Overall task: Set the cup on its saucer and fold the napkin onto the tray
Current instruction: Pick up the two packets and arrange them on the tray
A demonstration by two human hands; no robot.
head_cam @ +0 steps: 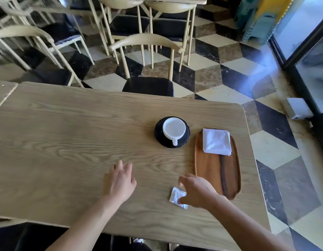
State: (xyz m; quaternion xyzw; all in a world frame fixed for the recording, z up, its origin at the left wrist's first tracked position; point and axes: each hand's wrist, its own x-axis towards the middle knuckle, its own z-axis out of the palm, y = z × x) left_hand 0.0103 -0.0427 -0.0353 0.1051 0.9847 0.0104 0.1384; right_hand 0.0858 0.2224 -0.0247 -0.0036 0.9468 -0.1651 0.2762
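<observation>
A white cup (174, 130) stands upright on its black saucer (159, 134), handle pointing toward me. To its right lies an oval wooden tray (213, 171), with a folded white napkin (216, 141) on its far end. My right hand (197, 192) hovers just left of the tray's near end, fingers curled over a small white packet (176, 196) lying on the table; thumb and fingertips touch it. My left hand (120, 180) rests flat on the wood, fingers spread, holding nothing.
The wooden table (66, 142) ends close to the tray on the right. A black-seated chair (148, 86) is tucked at the far edge. More chairs and a checkered floor lie beyond.
</observation>
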